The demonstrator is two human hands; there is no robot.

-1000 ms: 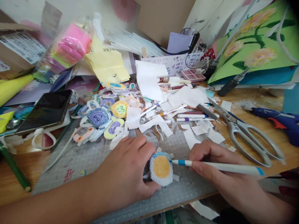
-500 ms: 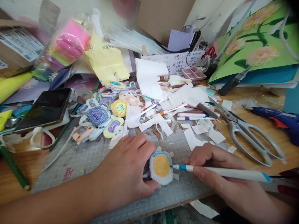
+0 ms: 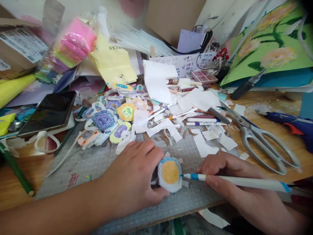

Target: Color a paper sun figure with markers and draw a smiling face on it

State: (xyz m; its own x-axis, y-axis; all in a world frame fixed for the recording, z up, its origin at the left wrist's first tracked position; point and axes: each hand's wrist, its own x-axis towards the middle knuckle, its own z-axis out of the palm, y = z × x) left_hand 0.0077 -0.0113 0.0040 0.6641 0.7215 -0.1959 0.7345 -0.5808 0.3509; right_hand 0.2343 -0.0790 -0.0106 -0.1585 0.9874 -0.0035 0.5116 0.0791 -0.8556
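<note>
My left hand (image 3: 133, 179) presses down on the left edge of a small round paper cut-out (image 3: 169, 174) with a yellow-orange centre, a white mesh rim and a blue border at its top. The cut-out lies on a grey cutting mat (image 3: 97, 163). My right hand (image 3: 232, 186) grips a white marker with a blue band (image 3: 234, 181), held nearly level. Its tip touches the cut-out's right edge.
A pile of coloured numbered cut-outs (image 3: 107, 119) and paper scraps lies beyond my hands. Large scissors (image 3: 259, 137) and a blue glue gun (image 3: 290, 122) are at the right, a phone (image 3: 49, 112) at the left, several markers (image 3: 200, 120) in the middle.
The marker tip has slid down the cut-out's right edge, and my right hand has dropped slightly. My left hand stays on the cut-out.
</note>
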